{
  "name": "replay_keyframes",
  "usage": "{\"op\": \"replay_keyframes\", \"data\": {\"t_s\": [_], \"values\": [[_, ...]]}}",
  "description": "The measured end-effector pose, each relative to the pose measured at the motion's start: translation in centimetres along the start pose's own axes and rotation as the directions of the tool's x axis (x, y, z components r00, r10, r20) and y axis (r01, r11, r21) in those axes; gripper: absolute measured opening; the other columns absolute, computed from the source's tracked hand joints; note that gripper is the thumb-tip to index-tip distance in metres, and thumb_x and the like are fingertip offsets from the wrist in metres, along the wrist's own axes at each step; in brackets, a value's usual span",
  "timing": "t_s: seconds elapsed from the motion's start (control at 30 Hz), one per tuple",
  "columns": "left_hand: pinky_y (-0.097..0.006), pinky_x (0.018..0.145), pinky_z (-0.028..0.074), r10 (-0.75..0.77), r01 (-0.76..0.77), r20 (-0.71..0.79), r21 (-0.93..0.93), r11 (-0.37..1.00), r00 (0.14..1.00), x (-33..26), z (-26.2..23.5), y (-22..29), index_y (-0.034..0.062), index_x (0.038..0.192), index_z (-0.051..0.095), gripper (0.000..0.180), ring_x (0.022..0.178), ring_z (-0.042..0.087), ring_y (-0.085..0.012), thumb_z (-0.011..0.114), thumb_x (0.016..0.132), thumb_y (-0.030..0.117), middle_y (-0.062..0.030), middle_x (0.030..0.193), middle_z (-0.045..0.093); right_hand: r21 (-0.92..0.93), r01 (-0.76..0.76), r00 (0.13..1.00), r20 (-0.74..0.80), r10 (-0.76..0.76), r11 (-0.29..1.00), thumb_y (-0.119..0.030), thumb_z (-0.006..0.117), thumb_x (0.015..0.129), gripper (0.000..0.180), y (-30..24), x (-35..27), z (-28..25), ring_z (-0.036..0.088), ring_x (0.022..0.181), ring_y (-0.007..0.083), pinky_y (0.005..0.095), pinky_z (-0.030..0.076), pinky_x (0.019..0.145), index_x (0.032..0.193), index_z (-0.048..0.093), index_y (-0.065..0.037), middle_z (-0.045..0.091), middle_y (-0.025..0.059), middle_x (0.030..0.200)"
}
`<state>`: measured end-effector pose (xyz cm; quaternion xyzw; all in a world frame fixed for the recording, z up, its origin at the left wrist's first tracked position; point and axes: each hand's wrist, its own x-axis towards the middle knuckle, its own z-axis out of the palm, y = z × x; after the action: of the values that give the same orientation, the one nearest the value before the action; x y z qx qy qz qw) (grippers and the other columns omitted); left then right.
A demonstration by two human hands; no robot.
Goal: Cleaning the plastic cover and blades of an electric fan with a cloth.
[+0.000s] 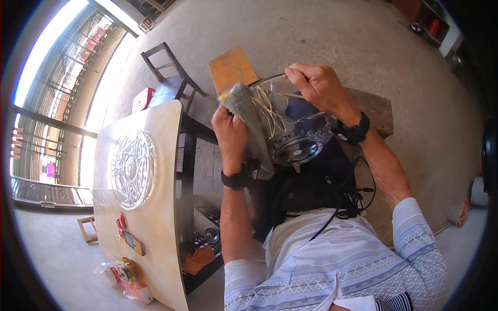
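Note:
Over my lap is a large clear bowl (296, 147), tilted, with a patterned base and yellow lines on its side. My right hand (319, 87) is closed on its far right rim, fingers curled over the edge. My left hand (230, 129) is closed round a grey cloth (250, 116) at the bowl's left rim. The cloth hangs down along the bowl's left side. Whether the left fingers also grip the rim is hidden by the cloth. Both wrists wear black bands.
At my left stands a pale table (168, 171) bearing a clear patterned glass dish (133, 168), a small yellow-and-grey device (134, 243) and plastic-wrapped packages (129, 280). A dark chair (176, 85) and an orange-brown wooden board (232, 68) are beyond. A worn wooden bench (377, 111) lies behind the bowl.

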<state>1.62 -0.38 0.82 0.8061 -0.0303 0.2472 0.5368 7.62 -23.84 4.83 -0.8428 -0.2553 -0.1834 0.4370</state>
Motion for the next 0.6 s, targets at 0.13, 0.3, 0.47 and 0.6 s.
{"op": "replay_keyframes", "data": {"t_s": [0.13,0.3,0.47,0.6], "values": [[-0.035,0.086,0.052,0.081,-0.078,-0.026,0.086,0.993,0.996,-1.9,0.2,-1.4,-0.0019,0.119,0.069,0.029,0.098,0.067,-0.0223,0.060,0.095,0.011,-0.0132,0.107,0.071,-0.003,0.024,1.000,-0.015,-0.024,1.000,-0.028,0.059,0.099,0.029,0.6,-0.2,0.0,0.057,0.052,0.0295,0.0402,0.046,0.055,0.085,0.071,-0.005,0.060,0.0138,0.061],[-0.047,0.103,0.045,0.271,-0.267,0.069,0.515,0.815,0.960,-7.0,-0.8,-5.0,0.0005,0.124,0.067,0.035,0.125,0.055,-0.0406,0.062,0.091,0.010,-0.0206,0.130,0.061,-0.011,0.038,0.999,0.000,-0.038,0.999,-0.028,0.058,0.099,0.028,0.4,-0.1,0.1,0.059,0.054,0.0320,0.0410,0.047,0.056,0.087,0.070,-0.005,0.060,0.0151,0.062],[-0.049,0.105,0.045,0.258,-0.232,-0.024,0.363,0.902,0.966,-8.1,-0.5,-5.5,0.0001,0.125,0.066,0.037,0.123,0.056,-0.0431,0.063,0.090,0.010,-0.0201,0.129,0.063,0.019,0.059,0.997,-0.048,-0.058,0.998,-0.027,0.059,0.098,0.028,0.4,-0.1,0.1,0.058,0.054,0.0309,0.0402,0.047,0.056,0.085,0.070,-0.004,0.060,0.0152,0.062],[-0.042,0.098,0.048,0.324,-0.318,0.051,0.389,0.865,0.945,-6.2,-1.8,-4.9,-0.0015,0.122,0.067,0.033,0.113,0.062,-0.0339,0.063,0.092,0.012,-0.0175,0.121,0.066,0.034,0.011,1.000,-0.026,-0.010,0.999,-0.025,0.061,0.098,0.027,0.1,-0.1,0.1,0.057,0.053,0.0289,0.0392,0.046,0.055,0.083,0.069,-0.004,0.059,0.0145,0.062]]}}
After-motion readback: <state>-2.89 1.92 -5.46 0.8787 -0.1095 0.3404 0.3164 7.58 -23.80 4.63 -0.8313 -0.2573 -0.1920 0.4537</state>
